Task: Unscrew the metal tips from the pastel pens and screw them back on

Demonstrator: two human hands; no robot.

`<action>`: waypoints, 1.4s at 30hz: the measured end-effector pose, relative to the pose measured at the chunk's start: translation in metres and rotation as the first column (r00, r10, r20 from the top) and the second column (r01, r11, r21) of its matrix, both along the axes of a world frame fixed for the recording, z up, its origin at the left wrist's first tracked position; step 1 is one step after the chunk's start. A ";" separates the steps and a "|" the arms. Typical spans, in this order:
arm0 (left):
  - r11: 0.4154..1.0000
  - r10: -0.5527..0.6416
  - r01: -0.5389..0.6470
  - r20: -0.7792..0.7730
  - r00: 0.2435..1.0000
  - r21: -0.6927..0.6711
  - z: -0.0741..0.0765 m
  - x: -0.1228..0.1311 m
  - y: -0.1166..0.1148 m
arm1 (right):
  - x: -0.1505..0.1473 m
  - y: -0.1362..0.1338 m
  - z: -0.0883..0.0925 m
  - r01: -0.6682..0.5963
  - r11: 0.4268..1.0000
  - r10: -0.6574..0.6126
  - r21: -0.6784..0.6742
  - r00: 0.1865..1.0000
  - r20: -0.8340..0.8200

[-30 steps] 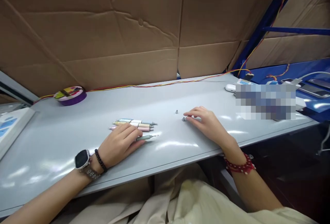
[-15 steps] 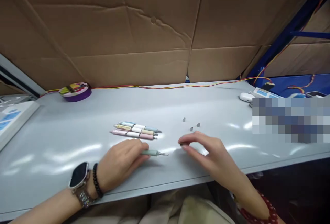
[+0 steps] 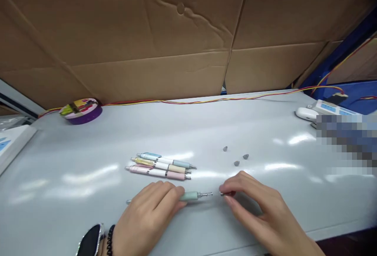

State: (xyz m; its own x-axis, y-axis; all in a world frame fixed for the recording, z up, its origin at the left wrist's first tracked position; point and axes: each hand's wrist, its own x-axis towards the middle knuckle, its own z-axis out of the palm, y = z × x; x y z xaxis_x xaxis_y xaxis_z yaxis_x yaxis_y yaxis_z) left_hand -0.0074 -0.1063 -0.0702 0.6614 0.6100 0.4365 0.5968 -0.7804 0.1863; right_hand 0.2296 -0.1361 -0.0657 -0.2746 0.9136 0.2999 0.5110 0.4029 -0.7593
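Right hand (image 3: 259, 213) drew back to the near edge of the grey table (image 3: 88, 146) | fingertips pinched a small metal cone tip (image 3: 224, 194), in line with and just off the sprung end of the mint-green plastic pen (image 3: 190, 196) | left hand (image 3: 153, 213) fingers curled round its barrel

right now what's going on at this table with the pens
A person's left hand holds a green pen flat on the grey table, its bare spring end pointing right. The right hand pinches a small metal tip close to that end. Three loose tips lie just beyond the right hand, and three finished pens lie side by side behind the left hand.
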 end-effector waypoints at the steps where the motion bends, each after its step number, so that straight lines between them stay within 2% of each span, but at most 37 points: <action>1: 1.000 0.007 -0.007 0.008 1.000 0.008 0.001 0.000 0.000 | -0.001 0.002 0.000 -0.013 1.000 0.013 0.017 1.000 -0.001; 5: 0.999 0.019 -0.019 0.020 1.000 0.027 -0.001 0.001 0.002 | -0.005 0.007 -0.001 -0.094 0.992 0.095 0.080 0.995 -0.006; 13: 0.999 -0.040 0.040 0.000 0.999 -0.025 -0.002 0.006 -0.004 | -0.011 0.006 0.001 -0.174 0.984 0.175 0.039 0.984 -0.044; 17: 0.997 -0.028 0.029 0.024 0.999 -0.071 -0.002 0.010 -0.008 | -0.008 0.003 0.000 -0.179 0.983 0.178 -0.037 0.983 -0.039; 22: 0.992 -0.043 0.043 0.000 0.999 -0.122 -0.008 0.008 -0.011 | -0.007 0.000 -0.004 -0.166 0.986 0.165 -0.020 0.984 -0.066; 30: 0.983 -0.057 0.052 -0.023 0.998 -0.175 -0.008 0.009 -0.010 | -0.008 -0.002 -0.009 -0.121 0.993 0.122 -0.014 0.976 0.180; 36: 0.985 -0.044 0.038 -0.032 0.999 -0.170 -0.008 0.007 -0.010 | -0.007 -0.002 -0.010 -0.159 0.986 0.164 -0.054 0.980 0.111; 38: 0.986 -0.050 0.045 -0.026 0.998 -0.162 -0.009 0.007 -0.010 | -0.009 -0.002 -0.011 -0.159 0.987 0.158 -0.009 0.979 0.124; 42: 0.984 -0.049 0.044 -0.023 0.999 -0.172 -0.009 0.009 -0.010 | -0.012 0.000 -0.011 -0.147 0.985 0.115 0.090 0.951 0.289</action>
